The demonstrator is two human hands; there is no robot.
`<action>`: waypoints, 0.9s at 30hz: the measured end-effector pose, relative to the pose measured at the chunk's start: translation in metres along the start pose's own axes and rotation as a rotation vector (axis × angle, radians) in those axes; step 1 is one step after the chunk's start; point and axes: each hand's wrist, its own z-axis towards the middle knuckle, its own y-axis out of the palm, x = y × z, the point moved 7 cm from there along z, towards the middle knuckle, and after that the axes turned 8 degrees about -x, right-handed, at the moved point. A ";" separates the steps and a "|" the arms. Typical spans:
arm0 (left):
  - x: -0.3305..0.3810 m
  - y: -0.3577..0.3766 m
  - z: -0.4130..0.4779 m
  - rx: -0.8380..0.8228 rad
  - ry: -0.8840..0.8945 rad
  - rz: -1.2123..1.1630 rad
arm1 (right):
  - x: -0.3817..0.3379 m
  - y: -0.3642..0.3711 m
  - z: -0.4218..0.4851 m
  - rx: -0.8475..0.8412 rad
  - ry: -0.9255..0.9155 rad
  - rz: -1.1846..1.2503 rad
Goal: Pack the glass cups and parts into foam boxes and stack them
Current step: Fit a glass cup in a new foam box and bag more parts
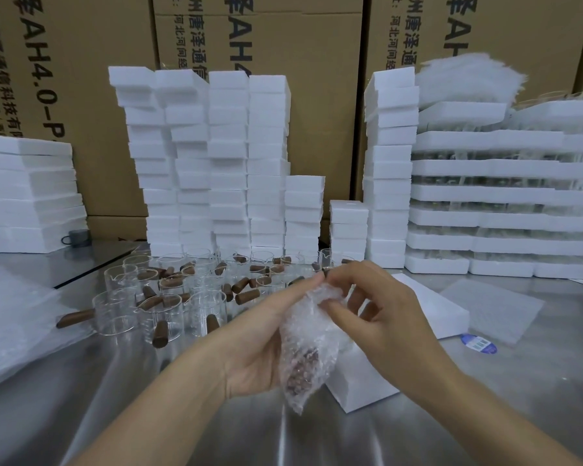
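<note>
Printed cartons (317,45) are ranged behind the steel bench (64,381), and white foam boxes (229,163) are stacked along its far edge, likely so that they stay clear of the work. Glass cups (159,304) and brown wooden handles (246,294) are gathered mid-bench, within reach. A bubble-wrap pouch (308,348) containing a brown part is gripped between the thumb and fingers of the left hand (260,334). Its mouth is pinched by the right hand (391,314), apparently for closing. Both are held above a single foam box (357,381) towards the near edge.

Bubble-wrap pouch (308,344), brown part (304,362) inside, over foam box (360,381); glass cups (169,311) behind-left.
</note>
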 end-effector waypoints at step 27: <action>0.029 -0.010 0.000 0.309 0.468 0.272 | 0.025 0.015 0.001 -0.129 0.362 0.380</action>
